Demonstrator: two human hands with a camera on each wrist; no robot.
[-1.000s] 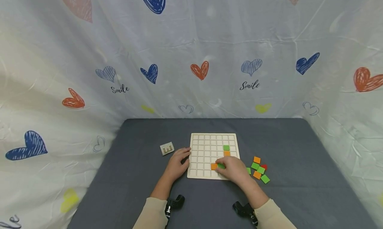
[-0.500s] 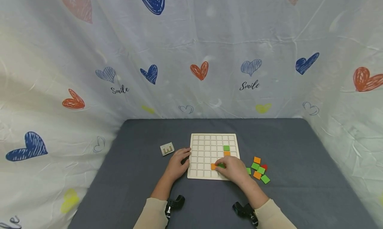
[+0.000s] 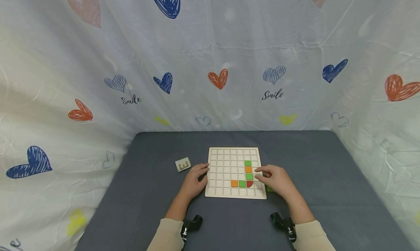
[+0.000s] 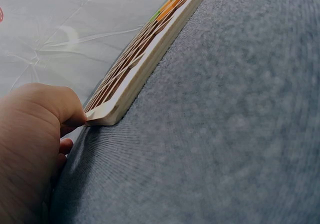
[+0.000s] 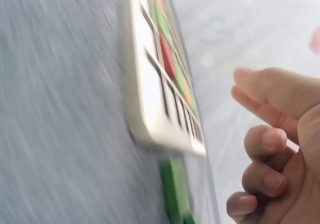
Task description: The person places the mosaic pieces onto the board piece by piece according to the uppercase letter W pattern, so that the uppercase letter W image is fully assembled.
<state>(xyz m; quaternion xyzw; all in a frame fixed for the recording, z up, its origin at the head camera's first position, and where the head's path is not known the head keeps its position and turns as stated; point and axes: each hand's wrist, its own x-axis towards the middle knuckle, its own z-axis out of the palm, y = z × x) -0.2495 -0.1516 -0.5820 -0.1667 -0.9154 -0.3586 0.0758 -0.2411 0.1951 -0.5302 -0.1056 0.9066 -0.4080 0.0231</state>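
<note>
A pale square grid board (image 3: 223, 194) lies on the dark cloth. On its right half sit coloured tiles: a column of a green tile (image 3: 247, 163), an orange tile (image 3: 248, 169) and another green tile (image 3: 249, 176), ending at a red tile (image 3: 249, 184) with one rounded corner. Left of the red one are a green tile (image 3: 242, 184) and an orange tile (image 3: 234, 183). My left hand (image 3: 194, 180) touches the board's left edge with relaxed fingers. My right hand (image 3: 277, 179) hovers over the right edge, thumb and index finger slightly apart, nothing visible between them.
Left of the board lies a small patterned card (image 3: 182, 164). Loose green tiles (image 5: 174, 189) lie just beyond the board's right side, mostly hidden by my right hand in the head view. A heart-printed curtain (image 3: 246, 98) hangs behind the table.
My right hand has let go of the tiles on the board and moved right, uncovering the red tile and the lower green tiles. My left hand stays at the left edge.
</note>
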